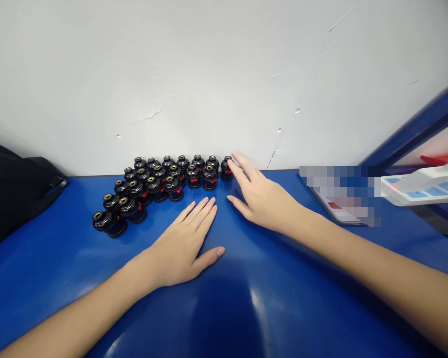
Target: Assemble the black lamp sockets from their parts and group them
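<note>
Several small black cylindrical parts [156,188], each with a brass-coloured hole on top and a red mark on the side, stand upright in staggered rows near the wall. One such black part [226,171] is a little apart at the right end of the back row. My right hand [254,191] is beside it, fingers stretched out and apart; whether the fingertips touch it I cannot tell. My left hand [186,243] lies flat, palm down, in front of the rows, with its thumb spread and nothing held.
The blue tabletop [231,298] meets a scuffed white wall [209,74]. A black bag [15,189] is at the left edge. On the right lie a partly pixelated flat tray-like item [330,211] and a white item with blue panels [421,186], near a blue frame [414,119].
</note>
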The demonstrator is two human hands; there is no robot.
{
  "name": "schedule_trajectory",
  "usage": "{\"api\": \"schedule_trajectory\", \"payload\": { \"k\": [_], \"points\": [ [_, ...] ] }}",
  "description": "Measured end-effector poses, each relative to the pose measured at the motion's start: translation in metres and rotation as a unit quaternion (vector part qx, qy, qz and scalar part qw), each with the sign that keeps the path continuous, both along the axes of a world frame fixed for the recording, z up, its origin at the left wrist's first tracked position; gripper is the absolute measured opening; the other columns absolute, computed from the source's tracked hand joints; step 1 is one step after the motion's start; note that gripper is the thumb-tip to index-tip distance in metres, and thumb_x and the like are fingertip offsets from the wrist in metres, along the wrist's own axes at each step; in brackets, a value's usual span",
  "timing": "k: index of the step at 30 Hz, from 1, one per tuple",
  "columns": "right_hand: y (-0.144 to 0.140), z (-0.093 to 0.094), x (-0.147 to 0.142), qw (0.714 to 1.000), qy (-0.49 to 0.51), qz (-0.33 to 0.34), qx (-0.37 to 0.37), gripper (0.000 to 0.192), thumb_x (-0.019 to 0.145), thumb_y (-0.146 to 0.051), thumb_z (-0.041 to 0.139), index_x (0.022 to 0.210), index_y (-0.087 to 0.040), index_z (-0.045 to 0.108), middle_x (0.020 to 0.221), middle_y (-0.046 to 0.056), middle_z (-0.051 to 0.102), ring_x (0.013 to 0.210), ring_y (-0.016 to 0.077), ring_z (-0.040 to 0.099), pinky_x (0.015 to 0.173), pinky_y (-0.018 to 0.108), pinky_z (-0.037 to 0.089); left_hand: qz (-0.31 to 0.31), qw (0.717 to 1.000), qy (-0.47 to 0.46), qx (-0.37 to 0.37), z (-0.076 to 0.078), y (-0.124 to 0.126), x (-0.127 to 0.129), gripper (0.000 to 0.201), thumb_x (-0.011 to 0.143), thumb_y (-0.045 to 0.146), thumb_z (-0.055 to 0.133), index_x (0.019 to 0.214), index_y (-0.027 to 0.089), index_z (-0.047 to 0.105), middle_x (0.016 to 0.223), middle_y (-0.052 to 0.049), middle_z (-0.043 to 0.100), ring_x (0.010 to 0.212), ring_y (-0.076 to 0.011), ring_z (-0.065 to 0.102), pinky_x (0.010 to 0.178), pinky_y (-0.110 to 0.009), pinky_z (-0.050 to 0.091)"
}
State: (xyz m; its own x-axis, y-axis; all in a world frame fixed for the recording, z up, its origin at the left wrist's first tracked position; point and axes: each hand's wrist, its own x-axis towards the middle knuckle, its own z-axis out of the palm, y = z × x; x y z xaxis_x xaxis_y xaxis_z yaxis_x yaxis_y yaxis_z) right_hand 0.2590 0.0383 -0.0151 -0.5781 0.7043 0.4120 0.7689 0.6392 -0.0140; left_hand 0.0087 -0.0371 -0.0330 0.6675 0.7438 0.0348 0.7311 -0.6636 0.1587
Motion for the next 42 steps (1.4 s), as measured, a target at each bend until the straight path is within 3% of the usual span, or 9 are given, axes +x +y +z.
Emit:
{"api": "schedule_trajectory", "payload": {
  "k": [2, 6, 11, 18, 25, 28, 32, 36, 42],
  "points": [
    [0.009, 0.001, -0.007, 1.000, -0.006, 0.013, 0.009, 0.078, 0.101, -0.022, 0.062, 0.165, 0.010, 0.032, 0.175, 0.037, 0.030, 0.163, 0.0471, 0.034, 0.131, 0.060, 0.039, -0.001, 1.000, -0.004, -0.001, 0.001, 0.000, 0.000, 0.085, 0.113, 0.066, 0.032, 0.172, 0.006, 0.023, 0.180, -0.021, 0.017, 0.171, -0.0310, 0.012, 0.140, -0.057, 0.021],
    [0.013, 0.003, -0.014, 1.000, -0.002, 0.022, -0.001, 0.075, 0.099, -0.020, 0.063, 0.163, 0.009, 0.037, 0.167, 0.036, 0.045, 0.156, 0.0464, 0.047, 0.128, 0.059, 0.044, 0.002, 1.000, -0.007, -0.005, 0.001, 0.000, 0.000, 0.086, 0.113, 0.066, 0.033, 0.172, 0.005, 0.024, 0.180, -0.021, 0.017, 0.171, -0.0316, 0.012, 0.140, -0.058, 0.021],
    [-0.016, 0.005, -0.011, 0.999, 0.023, 0.035, 0.015, 0.064, 0.102, -0.016, 0.057, 0.160, 0.007, 0.043, 0.161, 0.033, 0.052, 0.147, 0.0448, 0.057, 0.120, 0.057, 0.055, 0.005, 1.000, 0.002, -0.008, 0.001, 0.000, 0.001, 0.088, 0.112, 0.067, 0.031, 0.172, 0.003, 0.023, 0.181, -0.021, 0.014, 0.171, -0.0323, 0.012, 0.140, -0.058, 0.022],
    [-0.065, 0.011, 0.002, 0.996, 0.066, 0.051, -0.013, 0.049, 0.104, -0.015, 0.056, 0.153, -0.008, 0.051, 0.149, 0.025, 0.062, 0.127, 0.0374, 0.073, 0.098, 0.051, 0.070, 0.001, 1.000, 0.011, 0.001, 0.000, 0.001, 0.001, 0.088, 0.113, 0.067, 0.030, 0.172, 0.002, 0.022, 0.181, -0.020, 0.013, 0.171, -0.0316, 0.010, 0.141, -0.056, 0.020],
    [-0.077, 0.000, 0.015, 0.983, 0.167, 0.063, -0.048, 0.037, 0.107, -0.015, 0.056, 0.143, -0.022, 0.055, 0.144, 0.017, 0.064, 0.123, 0.0295, 0.074, 0.102, 0.047, 0.067, 0.003, 1.000, -0.012, 0.003, -0.001, -0.001, 0.000, 0.085, 0.112, 0.066, 0.034, 0.172, 0.006, 0.023, 0.180, -0.021, 0.019, 0.171, -0.0323, 0.015, 0.140, -0.056, 0.022],
    [-0.073, -0.009, 0.016, 0.967, 0.226, 0.082, -0.082, 0.030, 0.107, -0.017, 0.059, 0.135, -0.026, 0.057, 0.135, 0.014, 0.068, 0.123, 0.0281, 0.074, 0.106, 0.048, 0.065, 0.002, 1.000, -0.011, -0.001, 0.000, -0.001, 0.000, 0.086, 0.112, 0.066, 0.035, 0.172, 0.006, 0.023, 0.180, -0.022, 0.018, 0.171, -0.0330, 0.014, 0.140, -0.057, 0.021],
    [-0.068, -0.020, 0.013, 0.946, 0.271, 0.048, -0.172, 0.048, 0.099, -0.022, 0.073, 0.142, -0.026, 0.051, 0.127, 0.011, 0.075, 0.115, 0.0296, 0.078, 0.100, 0.050, 0.066, 0.000, 1.000, -0.010, -0.005, 0.000, 0.000, -0.001, 0.086, 0.112, 0.066, 0.034, 0.172, 0.005, 0.023, 0.180, -0.022, 0.017, 0.171, -0.0327, 0.014, 0.140, -0.058, 0.022],
    [-0.065, -0.026, 0.012, 0.937, 0.257, 0.029, -0.234, 0.035, 0.101, -0.028, 0.070, 0.135, -0.025, 0.059, 0.125, 0.011, 0.079, 0.114, 0.0304, 0.079, 0.100, 0.050, 0.065, -0.001, 1.000, -0.020, -0.003, -0.001, -0.001, -0.001, 0.084, 0.112, 0.064, 0.037, 0.172, 0.007, 0.024, 0.180, -0.022, 0.019, 0.171, -0.0329, 0.015, 0.140, -0.057, 0.022],
    [-0.066, -0.028, 0.016, 0.929, 0.297, 0.008, -0.218, 0.057, 0.113, -0.038, 0.048, 0.163, -0.019, 0.029, 0.147, 0.021, 0.067, 0.127, 0.0304, 0.073, 0.106, 0.052, 0.060, 0.004, 1.000, -0.025, -0.005, -0.001, -0.001, -0.001, 0.085, 0.112, 0.065, 0.038, 0.173, 0.008, 0.022, 0.181, -0.022, 0.020, 0.171, -0.0333, 0.016, 0.140, -0.058, 0.022]
  ]
}}
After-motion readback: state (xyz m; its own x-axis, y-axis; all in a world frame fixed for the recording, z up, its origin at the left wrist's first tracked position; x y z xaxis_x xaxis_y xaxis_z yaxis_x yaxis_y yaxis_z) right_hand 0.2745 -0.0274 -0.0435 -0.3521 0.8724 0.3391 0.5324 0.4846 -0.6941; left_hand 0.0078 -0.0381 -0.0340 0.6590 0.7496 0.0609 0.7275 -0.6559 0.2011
